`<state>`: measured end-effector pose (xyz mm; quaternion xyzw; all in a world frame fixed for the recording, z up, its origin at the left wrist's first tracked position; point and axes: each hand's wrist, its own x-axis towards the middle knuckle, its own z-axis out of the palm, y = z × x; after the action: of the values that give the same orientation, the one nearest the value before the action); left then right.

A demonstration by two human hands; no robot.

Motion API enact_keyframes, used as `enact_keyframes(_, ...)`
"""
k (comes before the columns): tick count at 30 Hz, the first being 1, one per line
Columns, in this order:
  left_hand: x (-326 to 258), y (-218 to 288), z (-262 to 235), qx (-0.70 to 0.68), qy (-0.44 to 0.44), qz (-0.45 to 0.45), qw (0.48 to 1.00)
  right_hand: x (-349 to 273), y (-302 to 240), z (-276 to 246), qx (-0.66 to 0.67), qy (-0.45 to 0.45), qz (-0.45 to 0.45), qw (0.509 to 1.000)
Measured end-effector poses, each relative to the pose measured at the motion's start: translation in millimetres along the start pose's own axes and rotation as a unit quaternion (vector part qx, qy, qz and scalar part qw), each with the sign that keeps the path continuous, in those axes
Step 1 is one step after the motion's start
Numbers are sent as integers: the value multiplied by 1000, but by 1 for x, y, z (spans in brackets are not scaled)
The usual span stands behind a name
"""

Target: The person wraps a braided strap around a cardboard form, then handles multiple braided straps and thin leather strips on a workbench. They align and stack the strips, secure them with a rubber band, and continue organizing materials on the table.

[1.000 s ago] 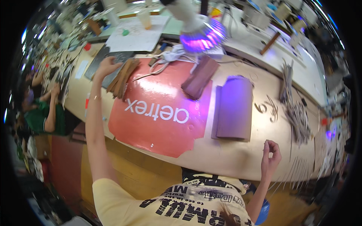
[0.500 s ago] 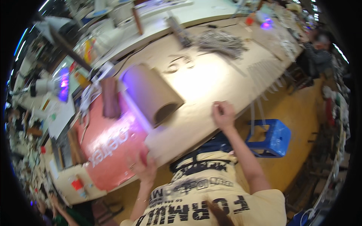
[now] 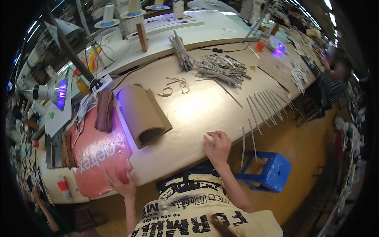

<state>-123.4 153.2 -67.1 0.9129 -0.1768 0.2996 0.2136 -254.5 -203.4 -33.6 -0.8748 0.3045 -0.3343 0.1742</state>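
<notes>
I see my left hand lying flat, fingers spread, on the near edge of a red cutting mat that covers the left part of the tabletop; it holds nothing. My right hand rests near the tabletop's front edge, fingers loosely curled, with a small pale object against its fingertips; I cannot tell whether it is pinched or merely touched.

Between my hands and slightly farther in, a curled sheet of brown material sits with its open roll end facing me, overlapping the red mat's right border, violet light glowing along its left side. A stack of dark brown strips lies on the mat just left of it, well beyond my left hand. A lamp with violet light hangs over the far left.

To the right of my right hand the tabletop is mostly bare up to a row of thin pale strips that fan out over the front edge; two of them hang down past the edge, just beside my right wrist. Farther back lie a heap of grey strips and a few curled tan offcuts. A blue plastic stool stands on the floor to my right, below the edge. Another person sits at the tabletop's far right end, well apart.
</notes>
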Motion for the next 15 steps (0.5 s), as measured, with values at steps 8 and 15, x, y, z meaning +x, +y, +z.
enact_keyframes(8, -3, 46, 2, 51, 4, -111, 992, 16, 79, -91, -111, -65, 200, 971)
enact_keyframes(15, 3, 148, 24, -16, -61, -66, 996, 23, 100, -97, -84, -132, 226, 961)
